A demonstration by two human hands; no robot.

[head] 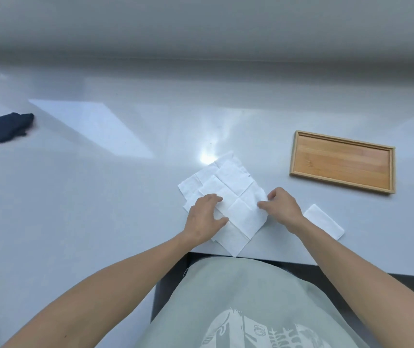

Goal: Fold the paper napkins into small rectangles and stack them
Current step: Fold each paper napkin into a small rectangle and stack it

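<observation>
White unfolded napkins [236,194] are lying on the grey surface [100,197]; the left hand [204,217] is pressing flat, fingers spread, while the right hand [282,209] is pinching the top napkin's edge.

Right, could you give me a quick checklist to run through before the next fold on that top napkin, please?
1. Top napkin lies open and flat on the pile: ok.
2. Left hand pins its left side: ok.
3. Right hand pinches the right edge, ready to lift only one sheet: cannot tell.
4. Folded napkin lies clear of the pile, to its right: ok.
5. Wooden tray holds nothing: ok.
6. Pile sits fully on the table: not ok, its near corner reaches the edge.
</observation>
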